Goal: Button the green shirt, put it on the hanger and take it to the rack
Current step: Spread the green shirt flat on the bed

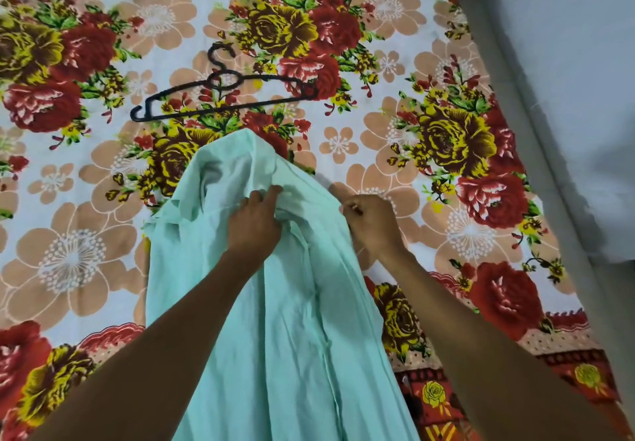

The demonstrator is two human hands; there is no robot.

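The shirt (275,303) is lying nearest, stretching from the bottom edge up over the floral sheet (446,62), its top end bunched just below the hanger (220,92). Both bare forearms are reaching forward from the bottom corners. The left hand (256,222) is resting palm down on the shirt, its fingers (271,195) curling and pinching a fold of cloth. The right hand (369,222) is sitting at the shirt's right edge, fingers closing tightly on the cloth there. The black hanger is lying flat on the sheet, apart from both hands. A grey wall (567,62) is running along the sheet's right side.
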